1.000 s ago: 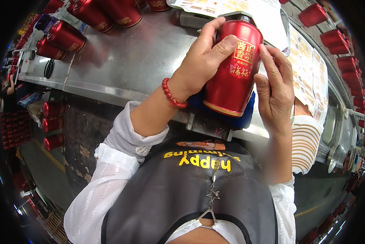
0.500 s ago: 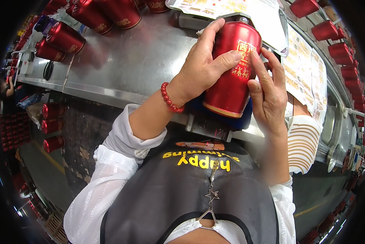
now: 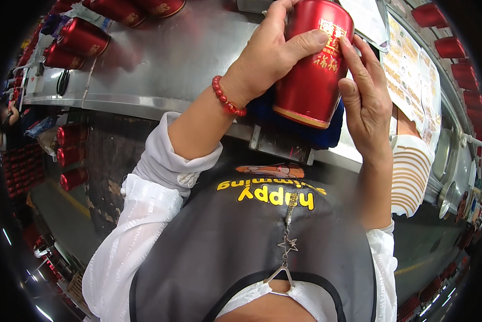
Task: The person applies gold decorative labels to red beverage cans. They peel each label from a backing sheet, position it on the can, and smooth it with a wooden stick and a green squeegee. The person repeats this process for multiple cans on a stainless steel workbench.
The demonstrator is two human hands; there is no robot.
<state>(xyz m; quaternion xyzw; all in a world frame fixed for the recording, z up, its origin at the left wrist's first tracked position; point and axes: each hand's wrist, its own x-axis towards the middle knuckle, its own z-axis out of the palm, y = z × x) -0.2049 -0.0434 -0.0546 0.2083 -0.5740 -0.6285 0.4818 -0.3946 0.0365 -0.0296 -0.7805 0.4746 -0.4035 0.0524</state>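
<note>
Fingers of the left hand [image 3: 267, 59] grasp the bottle [image 3: 308, 88] over the blue cloth [image 3: 329, 135]; the right hand [image 3: 367, 97], unclenched, touches its gold lettering [image 3: 325, 63] (probably slick), so 1 uneven push could roll it.

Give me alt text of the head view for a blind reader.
A person's left hand holds a red container with gold markings, the right hand at its other side. Dark blue material shows beneath it; more red containers are on the metal counter, upper left.
</note>
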